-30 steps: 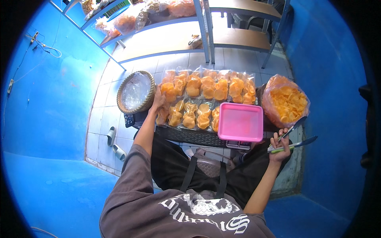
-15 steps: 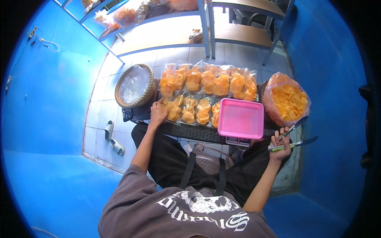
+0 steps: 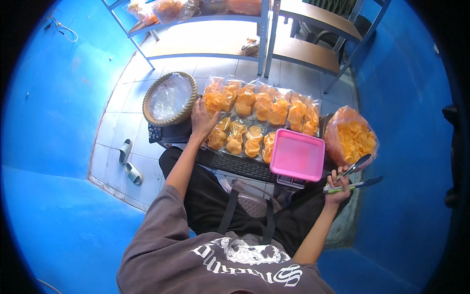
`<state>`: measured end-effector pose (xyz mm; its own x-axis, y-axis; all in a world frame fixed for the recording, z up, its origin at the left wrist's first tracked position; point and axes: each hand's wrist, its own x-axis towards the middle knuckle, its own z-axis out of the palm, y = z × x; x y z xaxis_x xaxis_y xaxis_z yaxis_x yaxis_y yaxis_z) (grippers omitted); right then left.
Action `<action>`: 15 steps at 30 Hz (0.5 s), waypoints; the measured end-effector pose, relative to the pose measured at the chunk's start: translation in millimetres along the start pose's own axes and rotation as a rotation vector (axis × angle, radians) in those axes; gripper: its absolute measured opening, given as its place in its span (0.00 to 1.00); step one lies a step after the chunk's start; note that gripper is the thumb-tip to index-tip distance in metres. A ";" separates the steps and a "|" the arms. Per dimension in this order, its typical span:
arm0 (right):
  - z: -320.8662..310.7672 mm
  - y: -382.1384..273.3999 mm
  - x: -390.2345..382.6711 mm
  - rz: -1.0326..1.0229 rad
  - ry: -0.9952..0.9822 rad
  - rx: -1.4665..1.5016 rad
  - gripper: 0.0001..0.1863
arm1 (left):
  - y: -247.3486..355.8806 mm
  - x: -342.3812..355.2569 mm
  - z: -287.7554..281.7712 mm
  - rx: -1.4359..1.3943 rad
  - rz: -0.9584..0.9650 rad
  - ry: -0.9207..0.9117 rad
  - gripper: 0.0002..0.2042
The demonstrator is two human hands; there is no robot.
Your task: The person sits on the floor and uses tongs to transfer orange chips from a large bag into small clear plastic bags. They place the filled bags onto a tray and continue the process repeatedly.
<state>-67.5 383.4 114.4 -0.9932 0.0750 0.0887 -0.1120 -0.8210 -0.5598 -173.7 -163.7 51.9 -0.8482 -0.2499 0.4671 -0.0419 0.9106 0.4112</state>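
Note:
My left hand (image 3: 202,120) reaches to the left end of the rows of clear bags, its fingers stretched out and thumb apart. It lies against the leftmost bag of orange chips (image 3: 215,101) in the far row; whether it presses on the bag I cannot tell. Just below it is the left end of the near row of bagged chips (image 3: 216,139). My right hand (image 3: 338,187) is closed round the handles of metal tongs (image 3: 366,183) with green trim, their two arms spread apart. Close to the tongs stands a large pink plastic bag of loose chips (image 3: 353,139).
A pink tray (image 3: 297,155) sits on a scale (image 3: 291,182) at the table's near right. To the left, a woven basket (image 3: 188,117) holds clear plastic bags. Shelves (image 3: 215,45) stand beyond, blue walls (image 3: 416,147) on both sides. Slippers (image 3: 133,173) lie on the floor.
My left hand has moved away from me, from the near row's left end up to the far row, and its fingers have stretched out. My right hand still holds the tongs. The view has shifted slightly.

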 end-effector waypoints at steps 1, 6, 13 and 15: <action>1.3 2.0 0.3 0.004 -0.007 0.006 0.22 | 3.1 10.4 6.2 0.029 -0.028 -0.014 0.43; 4.8 8.6 4.7 0.021 -0.047 -0.006 0.21 | 15.1 59.4 27.8 0.068 -0.108 -0.088 0.53; 3.2 8.8 6.5 0.007 -0.014 0.005 0.22 | 20.7 101.3 34.2 -0.117 -0.329 -0.234 0.50; 2.9 8.4 6.1 0.001 -0.004 0.011 0.22 | 19.2 104.4 28.1 -0.050 -0.330 -0.219 0.48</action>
<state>-74.3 375.3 112.6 -0.9932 0.0718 0.0916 -0.1107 -0.8271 -0.5510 -277.9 -163.0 86.5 -0.8862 -0.4452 0.1280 -0.3094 0.7745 0.5517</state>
